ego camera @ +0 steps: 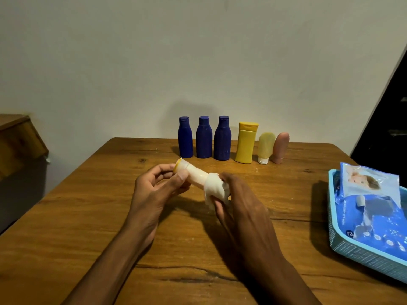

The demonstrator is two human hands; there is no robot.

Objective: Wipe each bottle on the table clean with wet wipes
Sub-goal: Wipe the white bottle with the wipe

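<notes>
Seven bottles are in view: six stand in a row [233, 142] at the back of the surface [88, 216]; the seventh, a pale bottle [193, 175], is held above it. Left hand [154, 190] fingers grip its orange-capped end. Right hand [240, 208] fingers clamp a wet wipe [214, 187] round its other end. Wiping is under way. Judged next: work the wipe along the body, then set the bottle down. Wipe pack [372, 212] lies in the blue basket [343, 245], right.
</notes>
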